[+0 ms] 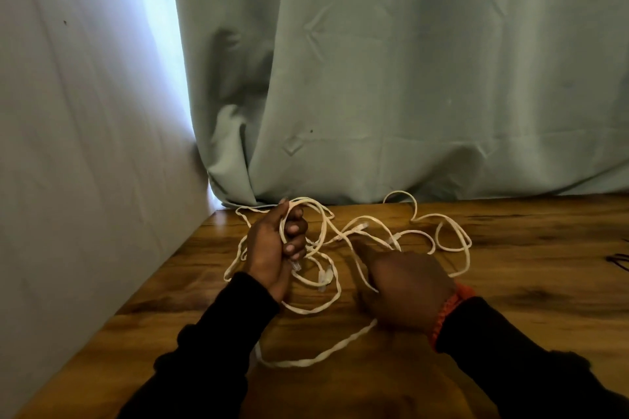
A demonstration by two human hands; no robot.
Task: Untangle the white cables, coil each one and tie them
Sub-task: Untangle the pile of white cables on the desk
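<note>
From the head camera, the white cables lie in one loose tangle on the wooden table, spread from near the curtain at the back toward the person, with one long strand trailing forward between the two sleeves. Nothing looks coiled or tied yet, so the job seems to be at the untangling stage.

The left hand is raised on its edge above the table, palm turned inward, fingers curled round a few loops of cable that rise over its top; a plug end pokes out just below the fingers. Holding that bunch up probably anchors one cable so its run can be traced through the heap (a fixed end makes the rest easier to follow).

The right hand sits low over the tangle, back to the camera, wrist bent, an orange band at the cuff. A strand passes beneath it, but its fingers are hidden and somewhat blurred, so whether it pinches that strand or merely presses on it cannot be told.
</note>
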